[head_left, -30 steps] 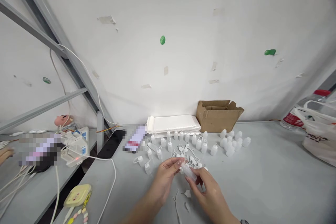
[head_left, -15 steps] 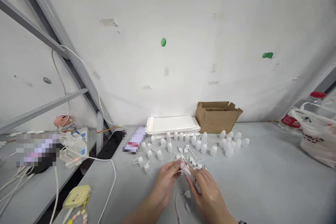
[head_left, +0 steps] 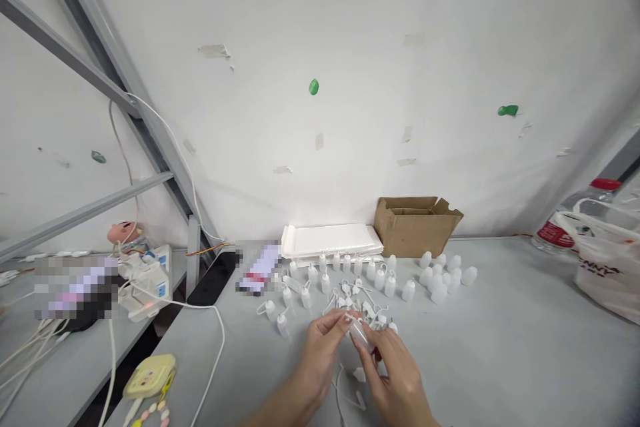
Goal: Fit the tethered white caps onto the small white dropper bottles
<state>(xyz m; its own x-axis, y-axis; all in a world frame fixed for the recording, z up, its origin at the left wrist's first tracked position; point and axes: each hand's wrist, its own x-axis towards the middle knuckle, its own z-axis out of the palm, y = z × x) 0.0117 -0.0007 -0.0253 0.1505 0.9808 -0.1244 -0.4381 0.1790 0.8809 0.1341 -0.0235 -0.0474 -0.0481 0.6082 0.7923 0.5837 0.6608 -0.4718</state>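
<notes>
As seen at lower centre of frame, have small bottle [head_left: 363, 336] tilted, pinched by left hand [head_left: 321, 349] at upper end and by right hand [head_left: 399, 368] at lower end. Note both hands close together, clamped on same bottle; cannot tell whether capped, upper end being partly covered. Just above hands in frame, note pile of loose caps [head_left: 369, 309] with thin straps. Just below, find white piece [head_left: 360, 375] beside right hand. Around centre, log many capped bottles [head_left: 325, 285], mostly upright on grey table [head_left: 510, 353]. Right of centre, see tight cluster of pale bottles [head_left: 439, 292]. Behind, record cardboard box [head_left: 417, 235], open-topped, beside white envelopes [head_left: 333, 239]. At far right, note plastic bag [head_left: 611, 287]; at lower left, yellow case [head_left: 150, 375].
</notes>
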